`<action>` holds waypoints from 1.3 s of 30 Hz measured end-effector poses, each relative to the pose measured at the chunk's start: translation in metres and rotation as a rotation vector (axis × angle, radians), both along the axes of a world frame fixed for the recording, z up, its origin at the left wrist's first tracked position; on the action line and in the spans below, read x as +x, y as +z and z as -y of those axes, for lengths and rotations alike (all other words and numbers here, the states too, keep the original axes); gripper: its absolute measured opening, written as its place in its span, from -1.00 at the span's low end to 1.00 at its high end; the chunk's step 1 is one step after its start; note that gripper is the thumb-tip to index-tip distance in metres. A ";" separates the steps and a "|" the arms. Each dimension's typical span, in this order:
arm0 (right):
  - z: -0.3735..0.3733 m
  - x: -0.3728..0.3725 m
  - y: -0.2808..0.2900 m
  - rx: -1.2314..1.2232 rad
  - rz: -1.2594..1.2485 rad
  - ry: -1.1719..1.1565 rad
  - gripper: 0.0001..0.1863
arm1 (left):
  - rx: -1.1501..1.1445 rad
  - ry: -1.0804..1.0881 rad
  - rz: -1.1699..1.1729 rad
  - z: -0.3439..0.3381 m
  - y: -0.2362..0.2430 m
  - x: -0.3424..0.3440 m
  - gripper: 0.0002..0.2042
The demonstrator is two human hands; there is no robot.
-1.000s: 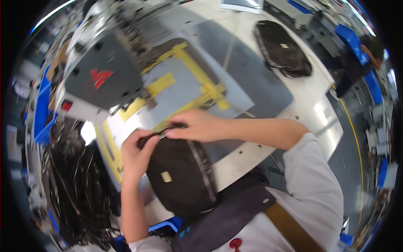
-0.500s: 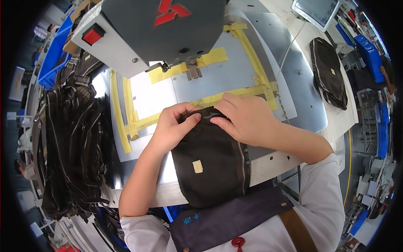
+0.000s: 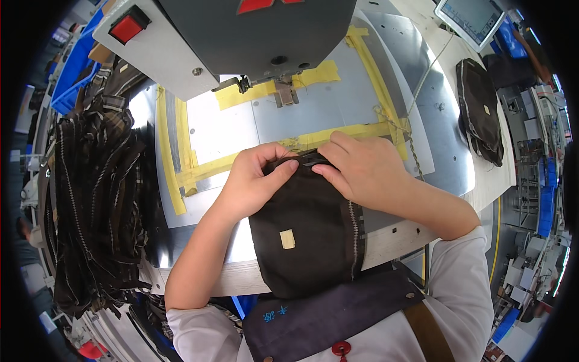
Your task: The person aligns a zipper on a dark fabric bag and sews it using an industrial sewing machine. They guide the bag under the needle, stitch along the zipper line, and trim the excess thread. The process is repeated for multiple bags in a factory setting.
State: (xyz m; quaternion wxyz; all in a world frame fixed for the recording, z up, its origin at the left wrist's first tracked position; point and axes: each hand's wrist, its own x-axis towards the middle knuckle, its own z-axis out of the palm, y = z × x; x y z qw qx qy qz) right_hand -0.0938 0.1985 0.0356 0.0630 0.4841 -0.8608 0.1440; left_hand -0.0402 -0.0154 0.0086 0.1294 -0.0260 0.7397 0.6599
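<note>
A dark brown fabric piece (image 3: 310, 229) with a metal zipper (image 3: 353, 232) along its right side and a small pale yellow label hangs over the table's front edge toward my lap. My left hand (image 3: 259, 178) pinches its upper edge at the left, thumb on top. Just to the right, my right hand (image 3: 362, 166) grips the same edge between thumb and fingers. The fabric between my two thumbs is bunched. Beyond my hands stands a sewing machine head (image 3: 259, 36), its presser part (image 3: 285, 92) above the metal plate.
Yellow tape (image 3: 223, 166) frames the metal work plate. A heap of dark zippered pieces (image 3: 96, 205) lies at the left, by a blue bin (image 3: 72, 78). Another dark zippered piece (image 3: 480, 111) rests at the right, below a screen (image 3: 473, 21). A thin cord (image 3: 416, 102) runs down the right.
The view has shifted slightly, so the machine looks nearer. Both hands keep their hold on the fabric's upper edge; the thumbs have moved a little closer together.
</note>
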 end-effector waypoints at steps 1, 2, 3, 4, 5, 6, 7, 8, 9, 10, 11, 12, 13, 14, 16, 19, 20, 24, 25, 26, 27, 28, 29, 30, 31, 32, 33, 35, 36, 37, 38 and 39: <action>0.000 0.000 0.000 0.007 -0.015 0.000 -0.72 | 0.002 -0.005 -0.008 0.000 -0.001 0.000 -0.89; 0.001 0.001 -0.001 0.015 -0.029 -0.001 -0.72 | 0.004 -0.011 -0.015 0.001 -0.002 -0.001 -0.89; 0.001 0.001 -0.002 0.012 -0.052 0.006 -0.72 | 0.005 -0.013 -0.022 0.001 -0.002 -0.001 -0.89; 0.001 0.000 -0.003 0.008 -0.074 0.014 -0.71 | 0.008 -0.016 -0.019 0.001 -0.002 -0.001 -0.89; 0.001 0.000 -0.005 0.005 -0.096 0.021 -0.71 | 0.012 -0.019 -0.015 0.002 -0.003 -0.001 -0.89; 0.001 0.000 -0.007 -0.022 -0.107 0.033 -0.71 | 0.016 -0.025 -0.013 0.002 -0.002 -0.001 -0.89; 0.001 -0.001 -0.008 -0.049 -0.117 0.045 -0.71 | 0.023 -0.036 0.003 0.002 -0.001 -0.002 -0.89; 0.002 -0.002 -0.009 -0.076 -0.128 0.057 -0.71 | 0.031 -0.047 0.019 0.003 0.000 -0.002 -0.88; 0.002 -0.003 -0.011 -0.077 -0.088 0.054 -0.71 | 0.038 -0.055 0.036 0.004 0.001 -0.002 -0.88; 0.002 -0.004 -0.012 -0.079 -0.048 0.052 -0.71 | 0.066 -0.058 0.046 0.004 0.002 -0.002 -0.88; 0.002 -0.005 -0.014 -0.080 -0.008 0.049 -0.71 | 0.094 -0.061 0.055 0.005 0.002 -0.002 -0.88; 0.002 -0.007 -0.015 -0.131 0.053 0.052 -0.72 | 0.122 -0.067 0.062 0.005 0.002 -0.002 -0.87; 0.002 -0.009 -0.018 -0.181 0.114 0.054 -0.72 | 0.150 -0.075 0.084 0.006 0.004 -0.003 -0.87; 0.002 -0.012 -0.020 -0.232 0.176 0.056 -0.73 | 0.178 -0.082 0.107 0.007 0.006 -0.003 -0.87; 0.003 -0.020 -0.024 -0.280 0.265 0.116 -0.73 | 0.210 -0.091 0.124 0.008 0.006 -0.003 -0.88; 0.002 -0.027 -0.027 -0.277 0.377 0.158 -0.70 | 0.224 -0.106 0.110 0.008 0.005 -0.003 -0.88; 0.002 -0.028 -0.027 -0.264 0.410 0.164 -0.68 | 0.227 -0.109 0.108 0.008 0.005 -0.003 -0.88; 0.004 -0.026 -0.024 -0.293 0.501 0.206 -0.69 | 0.135 -0.088 0.085 0.005 0.005 -0.002 -0.89; 0.007 -0.022 -0.023 -0.314 0.515 0.240 -0.70 | 0.081 -0.082 0.028 0.002 0.002 -0.001 -0.89; 0.008 -0.019 -0.021 -0.334 0.530 0.273 -0.70 | 0.026 -0.076 -0.029 -0.002 -0.004 -0.001 -0.89; 0.008 -0.016 -0.022 -0.342 0.553 0.213 -0.70 | -0.029 -0.071 -0.084 -0.004 -0.007 0.000 -0.89; 0.007 -0.015 -0.021 -0.349 0.576 0.152 -0.70 | -0.023 -0.067 -0.118 -0.003 -0.004 -0.001 -0.89; 0.007 -0.014 -0.021 -0.356 0.598 0.092 -0.71 | -0.023 -0.060 -0.106 -0.003 -0.004 -0.001 -0.88; 0.004 -0.016 -0.020 -0.386 0.551 0.064 -0.70 | -0.025 -0.051 -0.093 -0.002 -0.004 -0.001 -0.88; 0.002 -0.016 -0.019 -0.360 0.474 0.058 -0.71 | -0.026 -0.042 -0.080 -0.001 -0.004 -0.001 -0.88; 0.000 -0.017 -0.017 -0.334 0.397 0.053 -0.71 | -0.026 -0.037 -0.070 -0.001 -0.003 0.000 -0.88; -0.002 -0.016 -0.016 -0.308 0.319 0.043 -0.71 | -0.025 -0.036 -0.059 -0.001 -0.002 0.000 -0.87; -0.002 -0.013 -0.016 -0.270 0.210 0.051 -0.73 | -0.002 -0.029 -0.036 -0.001 -0.001 0.000 -0.86; -0.002 -0.011 -0.017 -0.251 0.158 0.056 -0.74 | 0.018 -0.021 -0.022 -0.001 0.000 0.001 -0.86; -0.002 -0.011 -0.016 -0.223 0.130 0.057 -0.73 | 0.038 -0.013 -0.007 -0.002 0.000 0.001 -0.86; -0.002 -0.011 -0.015 -0.194 0.103 0.058 -0.73 | 0.041 -0.015 -0.009 -0.002 0.000 0.001 -0.86; -0.002 -0.011 -0.013 -0.165 0.076 0.059 -0.73 | 0.044 -0.016 -0.011 -0.002 0.000 0.001 -0.86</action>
